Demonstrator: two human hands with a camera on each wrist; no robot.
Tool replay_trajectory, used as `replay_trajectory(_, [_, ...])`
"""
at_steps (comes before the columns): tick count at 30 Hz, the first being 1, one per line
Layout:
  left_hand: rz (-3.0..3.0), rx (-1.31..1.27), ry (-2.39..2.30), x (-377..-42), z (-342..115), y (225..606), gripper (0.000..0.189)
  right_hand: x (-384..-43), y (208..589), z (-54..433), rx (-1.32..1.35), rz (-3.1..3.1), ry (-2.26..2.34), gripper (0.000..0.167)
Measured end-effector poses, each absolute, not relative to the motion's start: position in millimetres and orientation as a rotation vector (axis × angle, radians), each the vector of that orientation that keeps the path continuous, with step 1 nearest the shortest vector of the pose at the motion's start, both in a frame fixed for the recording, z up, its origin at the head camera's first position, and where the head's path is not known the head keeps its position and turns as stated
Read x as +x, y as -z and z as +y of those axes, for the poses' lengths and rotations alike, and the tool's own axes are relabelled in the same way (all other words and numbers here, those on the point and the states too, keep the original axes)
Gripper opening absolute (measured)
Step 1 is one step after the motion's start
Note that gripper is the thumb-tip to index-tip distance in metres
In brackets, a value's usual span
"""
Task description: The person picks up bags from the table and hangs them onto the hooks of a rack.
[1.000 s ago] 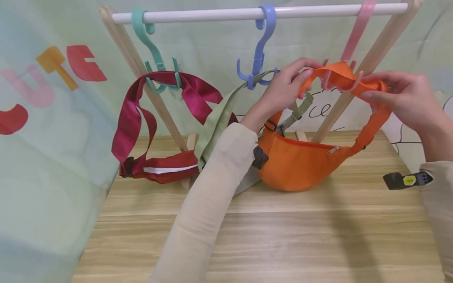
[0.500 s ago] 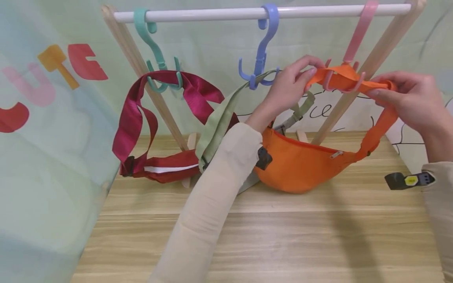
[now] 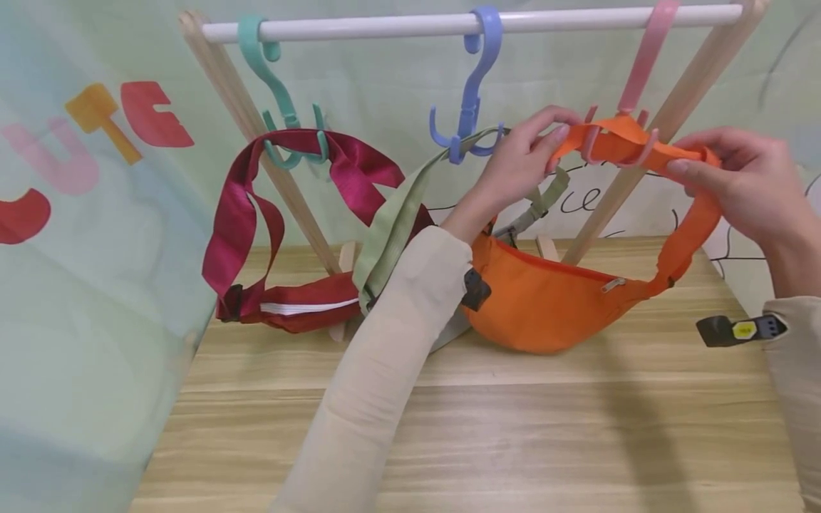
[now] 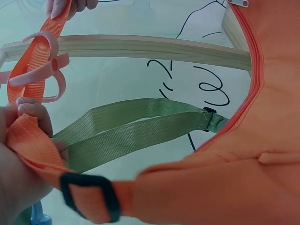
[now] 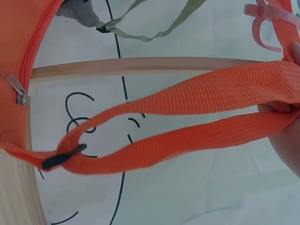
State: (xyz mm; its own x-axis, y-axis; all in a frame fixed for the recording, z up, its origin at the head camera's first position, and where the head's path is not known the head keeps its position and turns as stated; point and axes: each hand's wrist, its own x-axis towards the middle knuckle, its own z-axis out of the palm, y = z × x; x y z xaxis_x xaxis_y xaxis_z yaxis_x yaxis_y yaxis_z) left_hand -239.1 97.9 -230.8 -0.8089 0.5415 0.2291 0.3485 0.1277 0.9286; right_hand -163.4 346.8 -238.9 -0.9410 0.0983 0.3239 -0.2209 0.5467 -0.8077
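Note:
An orange waist bag hangs low over the table on the right, its zipper pull near the right end. Its orange strap lies across the prongs of the pink hook. Left of those prongs my left hand pinches the strap between thumb and fingers. My right hand grips the strap on the right side, where it bends down toward the bag. In the left wrist view the strap passes between the pink prongs. The right wrist view has the doubled strap running from a black buckle to my right hand.
A white rail on wooden posts carries the hooks. A dark red waist bag hangs from the green hook. The pale green strap of a grey bag hangs on the blue hook, partly behind my left arm. Below lies the wooden table.
The strap's right side has been drawn slightly right and down by my right hand, lying flatter across the pink prongs. The orange bag has sunk slightly. My left hand stays on the strap.

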Motion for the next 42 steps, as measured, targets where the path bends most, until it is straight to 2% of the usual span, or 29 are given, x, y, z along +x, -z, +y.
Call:
replay_trajectory(14, [2.350,0.784,-1.710,-237,100,225,0.026,-164,233,344,0.066,-2.453,-1.402,0.014])
replay_trajectory(25, [2.418,0.808,-1.720,-237,101,223,0.026,-164,228,343,0.097,-2.400,-1.441,0.016])
replay_trajectory(35, [2.371,0.841,-1.719,-239,100,223,0.026,-165,220,336,0.184,-2.450,-1.370,0.029])
replay_trajectory(42, [2.379,0.854,-1.696,-239,101,222,0.025,-166,219,334,0.190,-2.446,-1.419,0.030])
